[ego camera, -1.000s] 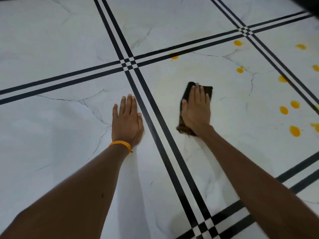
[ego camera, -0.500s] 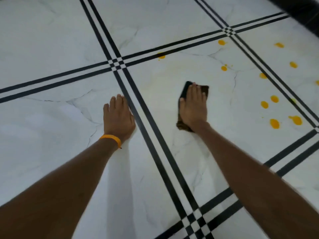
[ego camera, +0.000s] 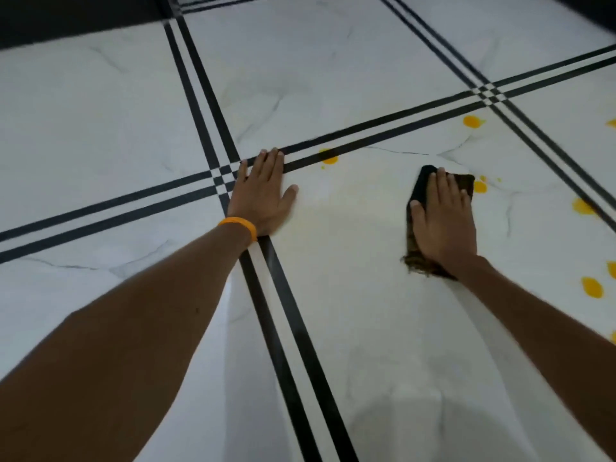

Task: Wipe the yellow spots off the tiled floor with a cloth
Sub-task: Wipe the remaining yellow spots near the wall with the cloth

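Yellow still to wipe: moved dark cloth [ego camera: 418,191] forward under the flat, pressing right hand [ego camera: 443,225], just beside nearest yellow spots [ego camera: 480,187]; shifted open left hand [ego camera: 261,198] ahead, flat on tiled floor [ego camera: 333,235]

glossy marble-look tiled floor [ego camera: 100,111], dark matt cloth [ego camera: 420,186].
smooth, polished white tile with thin grey veining, shiny enough to carry soft blurred reflections; inlaid black strips [ego camera: 299,331] equally smooth, a little duller in sheen. cloth soft and woven, matt, near black at the far end, brownish and frayed into loose threads at the near edge. yellow spots [ego camera: 473,121] opaque and wet-looking, lying as thick shiny drops on the tile; faint yellowish smeared film over the tile around the cloth. orange wristband [ego camera: 239,224] smooth, rubbery or plastic-looking, with a mild shine.
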A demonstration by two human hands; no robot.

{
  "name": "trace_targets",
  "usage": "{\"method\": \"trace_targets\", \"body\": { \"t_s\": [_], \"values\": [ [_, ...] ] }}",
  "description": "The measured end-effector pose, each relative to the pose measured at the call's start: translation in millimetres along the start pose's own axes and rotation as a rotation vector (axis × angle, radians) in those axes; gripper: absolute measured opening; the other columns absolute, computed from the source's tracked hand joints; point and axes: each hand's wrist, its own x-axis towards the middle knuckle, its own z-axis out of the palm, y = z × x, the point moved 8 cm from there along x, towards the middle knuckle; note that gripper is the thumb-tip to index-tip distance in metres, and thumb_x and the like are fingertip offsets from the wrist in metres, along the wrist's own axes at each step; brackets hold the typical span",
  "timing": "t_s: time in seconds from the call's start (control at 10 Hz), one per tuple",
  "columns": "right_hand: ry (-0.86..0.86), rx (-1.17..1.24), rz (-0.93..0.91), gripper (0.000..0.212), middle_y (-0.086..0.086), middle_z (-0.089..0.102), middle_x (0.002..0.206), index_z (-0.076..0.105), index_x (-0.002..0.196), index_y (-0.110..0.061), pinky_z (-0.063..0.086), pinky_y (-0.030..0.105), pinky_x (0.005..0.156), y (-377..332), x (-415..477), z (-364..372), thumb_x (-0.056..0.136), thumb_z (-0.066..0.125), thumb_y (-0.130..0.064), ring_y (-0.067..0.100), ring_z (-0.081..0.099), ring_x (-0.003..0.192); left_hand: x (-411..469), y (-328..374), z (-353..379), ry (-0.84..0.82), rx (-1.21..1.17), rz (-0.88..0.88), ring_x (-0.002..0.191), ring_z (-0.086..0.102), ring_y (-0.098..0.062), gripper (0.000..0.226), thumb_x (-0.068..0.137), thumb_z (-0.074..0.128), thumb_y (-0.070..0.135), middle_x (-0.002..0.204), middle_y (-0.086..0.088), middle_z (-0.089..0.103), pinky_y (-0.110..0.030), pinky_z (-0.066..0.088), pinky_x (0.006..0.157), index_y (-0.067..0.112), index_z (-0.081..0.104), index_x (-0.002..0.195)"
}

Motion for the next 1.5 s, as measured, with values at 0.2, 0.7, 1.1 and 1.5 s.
{"method": "trace_targets", "body": {
  "t_s": [0.2, 0.7, 1.1, 1.5],
  "values": [
    [-0.011, 0.052, 0.139, 0.078, 0.024, 0.020, 0.166, 0.019, 0.157, 0.005, 0.014, 0.054, 0.124, -8.2, 99.6, -11.2, 0.096, 0.016, -0.044, 0.037, 0.018, 0.154, -1.6, 0.1, -6.4, 0.029, -0.073, -0.007, 0.156, -0.002, -0.017, 0.070, 0.102, 0.020, 0.048, 0.169, -0.001, 0.004, -0.048, 0.003, 0.126, 0.013, 0.005, 0.161],
    [-0.036, 0.024, -0.168, 0.067, 0.016, 0.017, 0.168, 0.017, 0.160, -0.002, 0.009, 0.046, 0.127, -191.1, 120.9, 8.3, 0.105, 0.019, -0.039, 0.029, 0.014, 0.156, -0.2, -3.7, -4.6, 0.093, -0.120, -0.012, 0.156, 0.003, -0.020, 0.063, 0.102, 0.016, 0.032, 0.169, -0.007, 0.010, -0.046, 0.004, 0.127, 0.008, 0.010, 0.160],
    [0.004, 0.077, 0.077, 0.067, 0.018, 0.015, 0.168, 0.016, 0.159, 0.000, 0.009, 0.048, 0.127, -134.6, 117.3, 2.7, 0.104, 0.022, -0.037, 0.031, 0.011, 0.156, -1.5, -4.2, -6.0, 0.098, -0.145, -0.012, 0.156, 0.004, -0.019, 0.062, 0.102, 0.016, 0.031, 0.168, -0.006, 0.011, -0.044, 0.003, 0.127, 0.009, 0.011, 0.160],
    [-0.025, 0.056, 0.060, 0.072, 0.018, 0.016, 0.168, 0.017, 0.159, 0.000, 0.011, 0.048, 0.126, -54.2, 99.9, -9.6, 0.100, 0.016, -0.043, 0.031, 0.014, 0.156, -1.1, -2.6, -6.3, 0.131, -0.112, -0.002, 0.156, 0.008, -0.021, 0.057, 0.106, 0.026, 0.024, 0.168, -0.008, 0.014, -0.045, 0.006, 0.127, 0.007, 0.015, 0.159]
  ]
}}
